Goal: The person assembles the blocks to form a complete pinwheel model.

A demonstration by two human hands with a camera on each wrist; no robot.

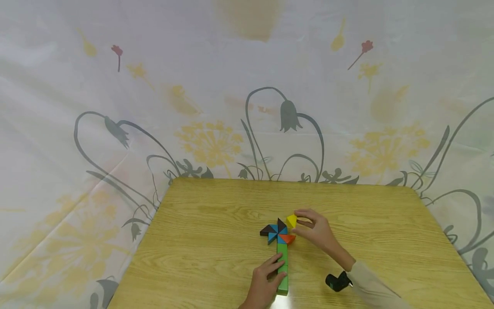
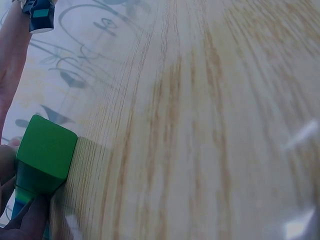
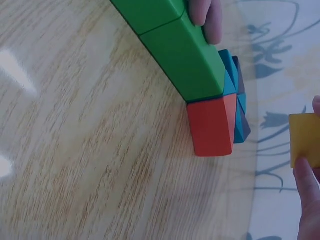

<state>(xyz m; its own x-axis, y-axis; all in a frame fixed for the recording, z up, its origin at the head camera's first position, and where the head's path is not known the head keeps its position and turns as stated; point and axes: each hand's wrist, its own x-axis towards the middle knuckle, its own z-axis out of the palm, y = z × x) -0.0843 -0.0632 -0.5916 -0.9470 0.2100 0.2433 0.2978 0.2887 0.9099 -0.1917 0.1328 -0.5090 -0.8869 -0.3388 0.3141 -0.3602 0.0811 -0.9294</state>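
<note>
On the table lies a pinwheel shape (image 1: pixel 273 232) of blue, dark brown and orange-red triangular blocks. Below it, green blocks (image 1: pixel 283 249) stand end to end like a stem. My left hand (image 1: pixel 263 281) rests its fingertips and thumb on the green blocks from the left side. Between thumb and fingers, my right hand (image 1: pixel 318 231) pinches a yellow triangular block (image 1: pixel 291 221), just up and right of the pinwheel. In the right wrist view the orange-red block (image 3: pixel 212 125) touches the green end, and the yellow block (image 3: pixel 304 137) is apart from it, partly cut off.
A black device (image 1: pixel 337 282) is by the right sleeve, with a strap around that wrist. The wood-grain table (image 1: pixel 200 240) ends at the back against a flower-printed curtain (image 1: pixel 216 86).
</note>
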